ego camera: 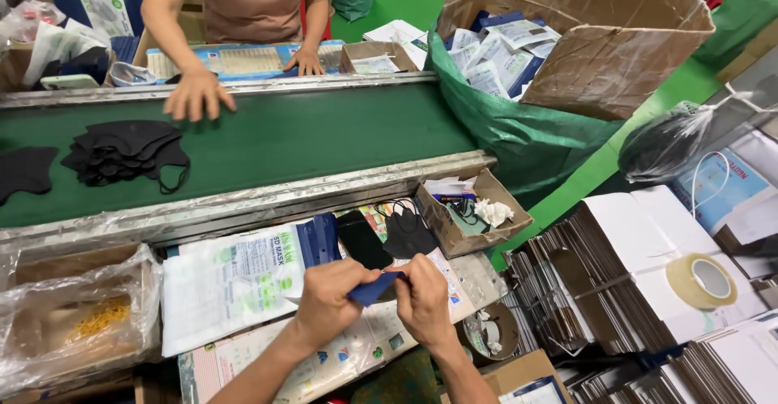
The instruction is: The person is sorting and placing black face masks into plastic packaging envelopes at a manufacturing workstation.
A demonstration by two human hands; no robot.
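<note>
My left hand [328, 297] and my right hand [423, 297] both pinch a small blue-edged packet [374, 288], holding it flat between them just above the work surface. Right behind the hands lie a few black face masks [405, 230]. To the left is a stack of white and blue printed pouches [235, 278]. A pile of black masks [126, 157] rests on the green conveyor belt [308, 132] further back.
Another person across the belt rests a hand [194, 94] on it. A small cardboard tray [474, 213] of odds sits right of the belt end. Flat white cartons with a tape roll [702, 281] lie at right. A large box of packets [567, 39] stands behind.
</note>
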